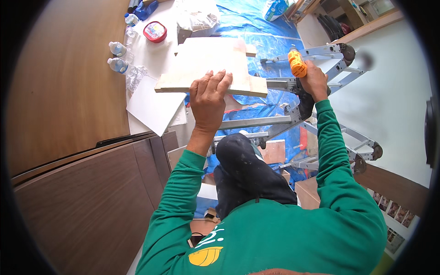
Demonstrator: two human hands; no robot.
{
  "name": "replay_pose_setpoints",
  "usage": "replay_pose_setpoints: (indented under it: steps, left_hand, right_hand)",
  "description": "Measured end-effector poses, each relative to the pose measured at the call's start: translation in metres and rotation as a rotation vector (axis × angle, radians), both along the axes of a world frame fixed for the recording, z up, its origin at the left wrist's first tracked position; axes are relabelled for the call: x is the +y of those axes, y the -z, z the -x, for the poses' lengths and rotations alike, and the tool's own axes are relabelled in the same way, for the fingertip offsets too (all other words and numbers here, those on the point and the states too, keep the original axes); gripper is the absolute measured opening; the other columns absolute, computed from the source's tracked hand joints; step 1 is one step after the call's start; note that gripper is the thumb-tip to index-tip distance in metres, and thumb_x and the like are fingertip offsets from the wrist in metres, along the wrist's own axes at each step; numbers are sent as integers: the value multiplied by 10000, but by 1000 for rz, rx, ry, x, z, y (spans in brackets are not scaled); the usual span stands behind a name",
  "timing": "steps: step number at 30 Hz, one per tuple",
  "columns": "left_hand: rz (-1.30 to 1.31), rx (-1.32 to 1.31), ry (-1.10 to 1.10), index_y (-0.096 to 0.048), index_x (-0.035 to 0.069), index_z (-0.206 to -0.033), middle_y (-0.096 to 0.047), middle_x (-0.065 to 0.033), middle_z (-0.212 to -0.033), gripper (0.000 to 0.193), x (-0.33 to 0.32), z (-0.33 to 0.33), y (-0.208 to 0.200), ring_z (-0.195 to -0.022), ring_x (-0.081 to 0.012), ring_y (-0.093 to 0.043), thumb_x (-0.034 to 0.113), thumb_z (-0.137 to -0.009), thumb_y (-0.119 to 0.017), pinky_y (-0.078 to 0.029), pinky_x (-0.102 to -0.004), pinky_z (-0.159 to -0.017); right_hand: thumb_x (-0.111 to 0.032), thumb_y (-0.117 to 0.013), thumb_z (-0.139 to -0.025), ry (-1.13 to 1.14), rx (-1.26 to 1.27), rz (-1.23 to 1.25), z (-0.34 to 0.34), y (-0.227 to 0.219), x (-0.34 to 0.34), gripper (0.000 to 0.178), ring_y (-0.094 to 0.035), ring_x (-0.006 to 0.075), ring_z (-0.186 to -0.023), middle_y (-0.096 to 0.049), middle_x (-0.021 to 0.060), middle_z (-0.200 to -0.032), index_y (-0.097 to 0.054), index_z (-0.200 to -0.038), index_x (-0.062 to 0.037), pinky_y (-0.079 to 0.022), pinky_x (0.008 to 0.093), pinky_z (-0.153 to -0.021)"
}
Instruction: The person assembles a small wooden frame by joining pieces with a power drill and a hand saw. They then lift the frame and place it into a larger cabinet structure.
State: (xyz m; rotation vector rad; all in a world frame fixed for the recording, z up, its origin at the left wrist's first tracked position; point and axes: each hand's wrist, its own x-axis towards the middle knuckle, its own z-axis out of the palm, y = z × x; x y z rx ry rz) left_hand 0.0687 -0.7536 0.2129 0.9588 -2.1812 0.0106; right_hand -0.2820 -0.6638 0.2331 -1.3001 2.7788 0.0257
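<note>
A pale wooden board (208,59) with a notched outline lies in front of me, over the folded ladder. My left hand (210,94) holds its near edge, fingers laid over the top face and thumb out of sight. Off to the right, my right hand (315,82) is closed around an orange bottle (297,63) with dark markings and a greyish tip pointing away from me. The bottle is apart from the board. A thinner wooden strip (250,50) sticks out from under the board's far right side.
An aluminium folding ladder (259,122) spreads across the middle and right. Blue plastic sheeting (247,23) covers the floor. At left are water bottles (118,65), a red-rimmed tub (155,32) and a white panel (153,104). Brown cabinet doors (87,201) line the near left; a pale wall (394,87) bounds the right.
</note>
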Motion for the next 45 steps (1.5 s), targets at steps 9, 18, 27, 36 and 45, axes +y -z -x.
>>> replay_pose_setpoints:
  steps: [9, 18, 27, 36, 45]
  left_hand:
    - [-62, -72, 8, -795, 218, -1179, -786, 35, -1212, 348, -2, 0, -10, -1221, -202, -693, 27, -898, -726, -431, -385, -1078]
    - [-167, -255, 11, -775, 240, -1242, -765, 59, -1269, 538, -6, -5, -24, -1232, -189, -675, -48, -797, -682, -413, -365, -1045]
    - [-162, -296, -46, -783, 290, -1204, -771, 86, -1233, 332, -7, 5, -28, -1180, -155, -685, 134, -914, -744, -402, -366, -1013]
    - [-163, -188, 65, -717, 256, -1333, -701, 23, -1337, 435, 0, -16, 10, -1273, -218, -646, 123, -928, -626, -491, -414, -1048]
    - [-187, -92, 110, -664, 229, -1374, -658, 17, -1385, 442, -9, 1, -3, -1308, -196, -606, 151, -941, -616, -448, -390, -1112]
  right_hand:
    - [-312, -687, -948, -2, -35, 18, -3, -7, -4, 296, -758, 378, -1044, -794, 147, -1045, -644, -1171, -122, -481, 623, -915]
    - [-221, -758, -886, -62, 0, 40, -6, -2, -2, 319, -727, 341, -1005, -732, 98, -1013, -601, -1145, -120, -460, 568, -797]
    - [-300, -810, -823, -123, -73, 105, 6, 2, 1, 435, -689, 353, -1029, -716, 113, -1017, -604, -1154, -108, -424, 556, -839]
    - [-350, -757, -896, -101, -424, 47, 17, -3, 3, 377, -701, 485, -1029, -755, 202, -1077, -611, -1159, -123, -529, 590, -835]
    - [-233, -799, -925, -467, -827, 340, -73, -203, -139, 372, -672, 211, -795, -709, 135, -884, -665, -1160, 22, -537, 405, -727]
